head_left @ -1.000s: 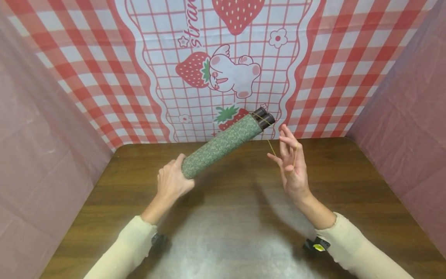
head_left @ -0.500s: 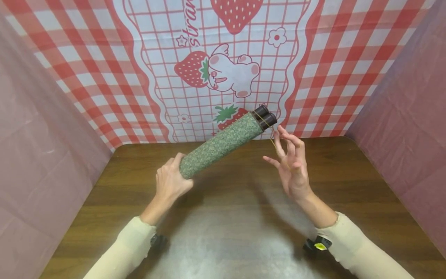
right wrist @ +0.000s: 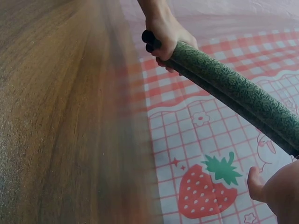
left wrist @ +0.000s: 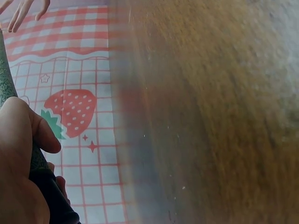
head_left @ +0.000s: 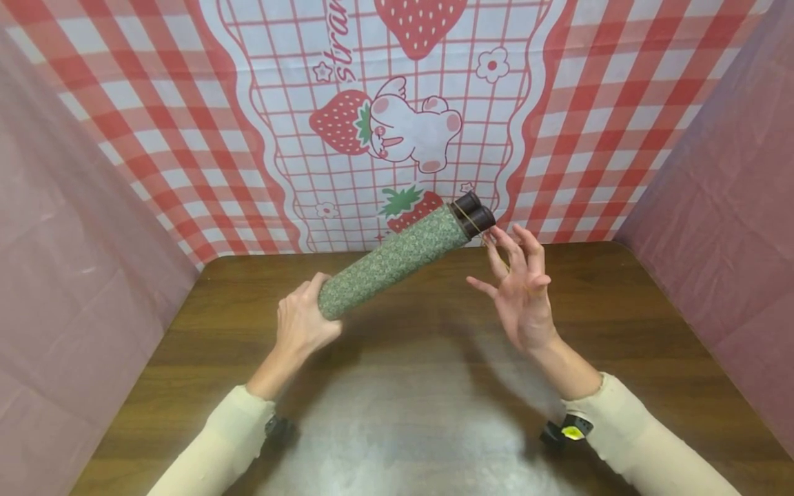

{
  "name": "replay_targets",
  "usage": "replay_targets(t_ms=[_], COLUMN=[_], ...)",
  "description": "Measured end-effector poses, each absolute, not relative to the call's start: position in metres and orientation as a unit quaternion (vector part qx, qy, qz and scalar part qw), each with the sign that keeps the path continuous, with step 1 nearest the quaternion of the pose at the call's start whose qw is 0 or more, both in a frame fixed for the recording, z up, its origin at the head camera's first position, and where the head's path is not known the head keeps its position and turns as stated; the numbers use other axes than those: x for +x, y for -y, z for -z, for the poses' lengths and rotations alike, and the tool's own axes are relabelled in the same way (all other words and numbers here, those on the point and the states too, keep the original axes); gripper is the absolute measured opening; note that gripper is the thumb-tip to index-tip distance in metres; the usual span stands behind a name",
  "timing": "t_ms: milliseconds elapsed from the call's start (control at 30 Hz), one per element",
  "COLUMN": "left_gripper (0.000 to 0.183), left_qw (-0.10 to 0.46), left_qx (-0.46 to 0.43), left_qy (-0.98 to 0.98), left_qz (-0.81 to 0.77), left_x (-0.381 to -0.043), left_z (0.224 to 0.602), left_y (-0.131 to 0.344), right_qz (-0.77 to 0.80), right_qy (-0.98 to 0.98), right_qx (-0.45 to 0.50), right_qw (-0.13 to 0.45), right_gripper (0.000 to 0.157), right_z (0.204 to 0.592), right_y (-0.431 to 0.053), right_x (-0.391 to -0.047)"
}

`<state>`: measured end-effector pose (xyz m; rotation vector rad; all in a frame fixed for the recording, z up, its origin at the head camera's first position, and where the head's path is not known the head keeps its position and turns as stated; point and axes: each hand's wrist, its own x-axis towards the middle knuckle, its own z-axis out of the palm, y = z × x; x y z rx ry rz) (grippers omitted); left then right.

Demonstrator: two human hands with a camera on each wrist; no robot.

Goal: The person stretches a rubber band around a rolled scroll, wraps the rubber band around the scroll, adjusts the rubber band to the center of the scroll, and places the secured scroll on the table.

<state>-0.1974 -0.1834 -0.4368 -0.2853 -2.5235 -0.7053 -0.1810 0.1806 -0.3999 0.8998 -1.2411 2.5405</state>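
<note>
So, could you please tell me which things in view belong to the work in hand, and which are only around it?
Part of the work:
- green roll, gripped by the left hand
- thin band across its dark rod ends, beside the right hand

Only around it:
- table
- strawberry cloth
- pink curtains

Wood-grain tabletop (head_left: 397, 386), brown, with pale glare (head_left: 391, 448) across its near middle; behind its far edge, a red-and-white checked cloth (head_left: 602, 117) printed with strawberries (head_left: 341, 122); at either side, lightly creased pink sheets (head_left: 74, 289)
</note>
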Motion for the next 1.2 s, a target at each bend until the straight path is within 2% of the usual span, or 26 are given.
replay_targets(t_ms=[800, 1200], left_gripper=[0.068, 0.064], left_qw=[0.231, 0.149], left_qx=[-0.139, -0.135], left_qy=[0.920, 0.939], left_qz=[0.283, 0.279], left_x=[-0.196, -0.198], left_z=[0.438, 0.433], left_y=[0.196, 0.200], right_qz=[-0.861, -0.852], right_qy=[0.394, 0.428], right_qx=[0.313, 0.292], right_qw=[0.076, 0.074], right_gripper=[0.088, 0.085], right_z=[0.392, 0.396], right_y=[-0.184, -0.188], right_x=[-0.191, -0.206])
